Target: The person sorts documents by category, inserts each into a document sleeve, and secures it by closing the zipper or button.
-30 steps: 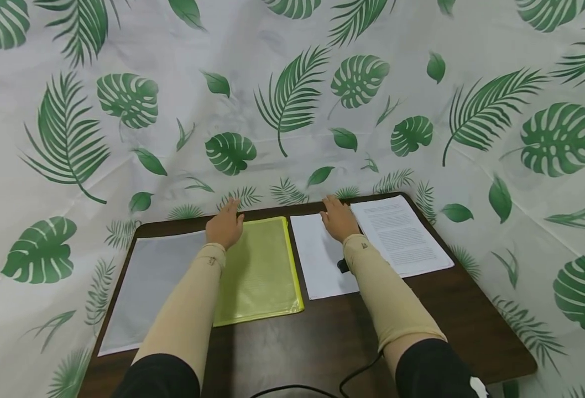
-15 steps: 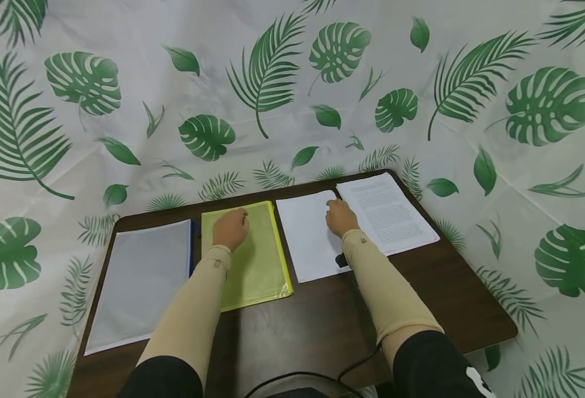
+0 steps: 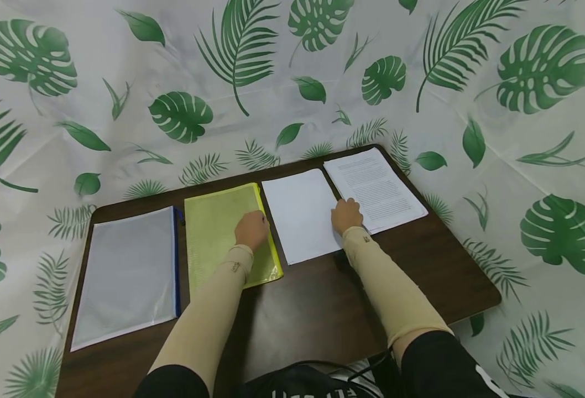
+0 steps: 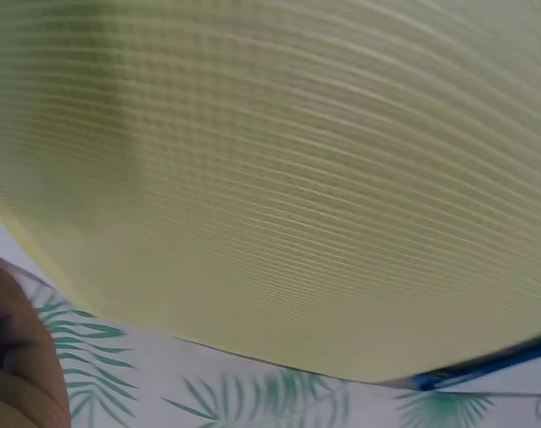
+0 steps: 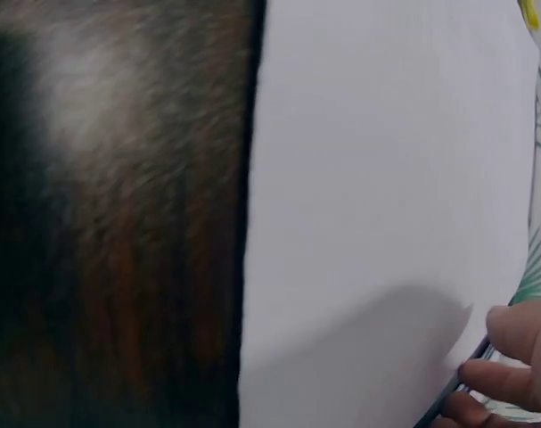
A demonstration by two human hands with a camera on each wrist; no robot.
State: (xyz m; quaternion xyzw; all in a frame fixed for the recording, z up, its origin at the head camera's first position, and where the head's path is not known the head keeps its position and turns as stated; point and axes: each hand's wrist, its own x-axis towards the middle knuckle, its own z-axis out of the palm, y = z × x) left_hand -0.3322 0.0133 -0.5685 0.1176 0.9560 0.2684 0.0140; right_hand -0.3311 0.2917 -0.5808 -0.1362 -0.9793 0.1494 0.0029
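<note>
My left hand [image 3: 252,229] is over the right side of a yellow translucent zip folder [image 3: 218,207], fingers loosely curled with nothing visible in them. In the left wrist view, the curled fingers [image 4: 20,357] appear at the lower left, apart from the ribbed yellow sheet. At the right edge of a blank white sheet of paper [image 3: 297,215] is my right hand [image 3: 346,215]. The right wrist view has its thumb and fingers slightly parted, fingertips [image 5: 488,379] at the paper's edge; whether they press it is unclear.
A clear zip folder with blue trim [image 3: 128,271] lies at the left of the dark wooden table [image 3: 317,309]. Printed pages [image 3: 377,190] lie at the right. A leaf-patterned sheet [image 3: 272,61] hangs behind the table. Black cables [image 3: 322,363] run near the body.
My left hand has come back from the yellow folder's top toward its right edge, fingers curling. My right hand has slid down along the blank paper's right edge. The head view has tilted down.
</note>
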